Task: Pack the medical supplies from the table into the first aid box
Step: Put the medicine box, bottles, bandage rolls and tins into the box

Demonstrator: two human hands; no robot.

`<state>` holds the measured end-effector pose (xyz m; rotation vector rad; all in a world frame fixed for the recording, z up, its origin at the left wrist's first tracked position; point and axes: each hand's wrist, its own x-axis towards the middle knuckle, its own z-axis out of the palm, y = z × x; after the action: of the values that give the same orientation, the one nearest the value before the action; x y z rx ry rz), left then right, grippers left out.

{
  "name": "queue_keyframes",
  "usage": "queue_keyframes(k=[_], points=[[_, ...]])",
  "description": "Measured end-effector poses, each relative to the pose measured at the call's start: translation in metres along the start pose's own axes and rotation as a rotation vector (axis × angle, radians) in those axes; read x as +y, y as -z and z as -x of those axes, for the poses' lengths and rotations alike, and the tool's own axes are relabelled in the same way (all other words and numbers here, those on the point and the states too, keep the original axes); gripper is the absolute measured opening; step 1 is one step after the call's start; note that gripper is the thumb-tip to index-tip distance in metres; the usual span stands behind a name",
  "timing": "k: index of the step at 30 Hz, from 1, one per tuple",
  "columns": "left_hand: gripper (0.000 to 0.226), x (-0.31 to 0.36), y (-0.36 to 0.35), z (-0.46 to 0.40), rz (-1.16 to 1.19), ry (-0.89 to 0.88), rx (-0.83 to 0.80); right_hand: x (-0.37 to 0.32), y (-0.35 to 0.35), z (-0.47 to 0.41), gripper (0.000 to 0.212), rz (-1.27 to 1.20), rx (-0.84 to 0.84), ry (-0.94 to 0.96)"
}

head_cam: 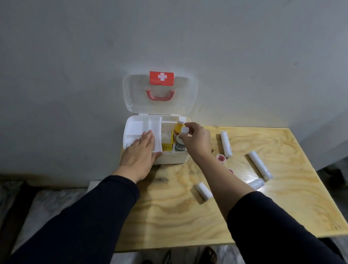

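The white first aid box (172,160) stands open at the table's far left corner, its clear lid (134,90) with a red cross and red handle leaning on the wall. Inside stand a yellow bottle (179,126) and a yellow carton (167,147). My right hand (195,141) grips a white bottle (181,143) by its cap, upright inside the box's right part. My left hand (140,156) lies flat, fingers together, on the clear inner tray (146,125) and the box's front left edge. Several white bandage rolls (259,165) lie on the table to the right.
The plywood table (288,205) holds two small red-lidded pots (221,158) next to my right forearm and a short white roll (203,190) near the middle. The grey wall stands right behind the box. My feet show below the table's front edge.
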<state>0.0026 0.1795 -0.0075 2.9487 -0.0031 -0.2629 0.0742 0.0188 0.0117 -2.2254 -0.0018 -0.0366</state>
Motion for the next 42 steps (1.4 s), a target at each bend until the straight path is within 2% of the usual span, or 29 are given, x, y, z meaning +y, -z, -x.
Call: queue_keyframes(k=[2, 6, 12, 22, 26, 30, 38, 42], points=[[0.068, 0.0, -0.001, 0.001, -0.003, 0.003, 0.006, 0.002, 0.008, 0.001, 0.038, -0.015, 0.002, 0.024], [0.07, 0.002, -0.003, 0.001, 0.016, 0.03, 0.029, 0.018, 0.036, -0.003, 0.031, 0.002, 0.108, -0.003], [0.069, 0.011, -0.004, -0.011, -0.053, 0.049, 0.127, 0.074, 0.088, -0.004, 0.03, 0.116, 0.204, -0.133], [0.072, 0.009, -0.021, -0.019, -0.082, 0.07, 0.161, 0.165, 0.138, -0.011, 0.029, 0.445, 0.126, -0.407], [0.07, 0.011, -0.022, -0.017, -0.11, 0.075, 0.175, 0.182, 0.141, -0.013, 0.032, 0.485, 0.133, -0.459], [0.068, 0.012, -0.022, -0.017, -0.109, 0.082, 0.177, 0.186, 0.145, -0.014, 0.038, 0.424, 0.119, -0.381], [0.067, 0.016, -0.021, -0.016, -0.089, 0.072, 0.184, 0.177, 0.157, 0.017, 0.041, 0.523, -0.015, 0.003], [0.068, 0.014, -0.02, -0.017, -0.089, 0.071, 0.18, 0.178, 0.158, 0.044, 0.047, 0.523, -0.039, 0.054]])
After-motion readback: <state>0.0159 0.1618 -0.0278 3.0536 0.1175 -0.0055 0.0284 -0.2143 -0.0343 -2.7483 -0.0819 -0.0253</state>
